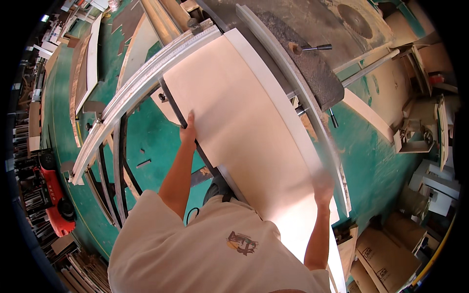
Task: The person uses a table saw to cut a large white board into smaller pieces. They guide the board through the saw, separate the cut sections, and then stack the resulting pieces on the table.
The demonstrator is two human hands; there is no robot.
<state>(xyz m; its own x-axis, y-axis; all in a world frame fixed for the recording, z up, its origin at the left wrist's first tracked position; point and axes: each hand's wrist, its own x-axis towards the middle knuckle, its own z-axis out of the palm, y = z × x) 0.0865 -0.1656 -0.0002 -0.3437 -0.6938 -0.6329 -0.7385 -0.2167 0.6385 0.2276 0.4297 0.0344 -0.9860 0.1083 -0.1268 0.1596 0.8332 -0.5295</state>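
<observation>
A large pale panel (pixel 239 102) lies on the saw table in front of me, running from the far end back towards my body. Along its right side shows a whiter strip (pixel 266 83); whether that is a separate board I cannot tell. My left hand (pixel 189 131) grips the panel's left edge, thumb on top and the other fingers hidden, beside a dark metal bar (pixel 172 100). On the right side my right hand (pixel 322 184) is at the white strip near the metal fence (pixel 312 117), its fingers smeared by motion.
A long aluminium rail (pixel 141 83) curves across the left. Beyond the fence, a dark block with black-handled levers (pixel 317 47) sits by a round saw blade (pixel 355 21). Cardboard boxes (pixel 391 254) stand at lower right, a red machine (pixel 54 200) at far left, over green floor (pixel 146 141).
</observation>
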